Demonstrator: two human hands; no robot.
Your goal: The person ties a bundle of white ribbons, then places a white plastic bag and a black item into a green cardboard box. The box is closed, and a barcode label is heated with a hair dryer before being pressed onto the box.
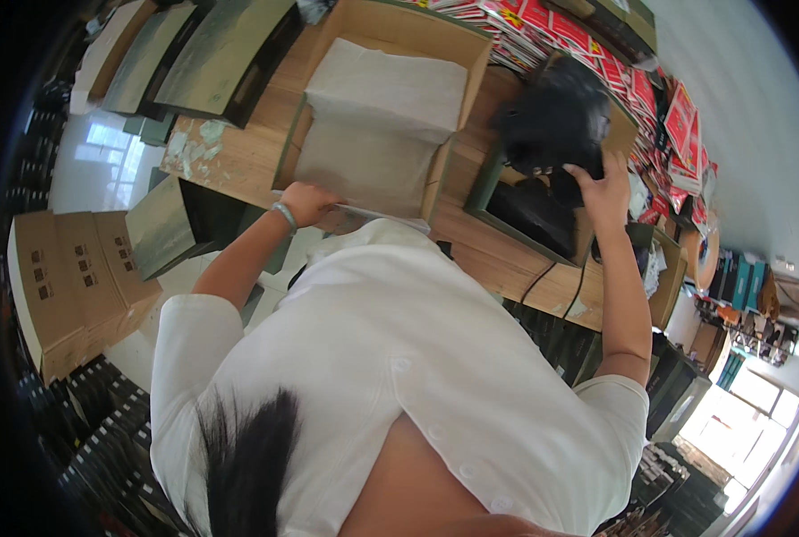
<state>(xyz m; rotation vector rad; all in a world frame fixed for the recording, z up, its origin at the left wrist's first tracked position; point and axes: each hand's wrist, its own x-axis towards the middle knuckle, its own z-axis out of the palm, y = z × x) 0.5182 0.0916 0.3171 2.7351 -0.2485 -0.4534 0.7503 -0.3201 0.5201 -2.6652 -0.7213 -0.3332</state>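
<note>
My right hand (pixel 607 188) is closed on a black shoe (pixel 556 116), which it holds tilted over an open green shoebox (pixel 480 201). The shoe's outline is a little blurred. Inside that box lies a second black shoe (pixel 534 215). To the left, a larger open box (pixel 473 67) is lined with white tissue paper (pixel 386 80). At its near left corner my left hand (pixel 308 204) has its fingers curled over the edge of the thin sheet. The fingertips are partly hidden there, and the paper seems pinched in them.
Both boxes stand on a wooden table (pixel 471 255). Red printed packets (pixel 632 85) are heaped along its far right side. Green shoeboxes (pixel 229 58) stand at the far left, and brown cartons (pixel 82 277) are stacked on the left. Dark cables (pixel 543 282) hang over the near edge.
</note>
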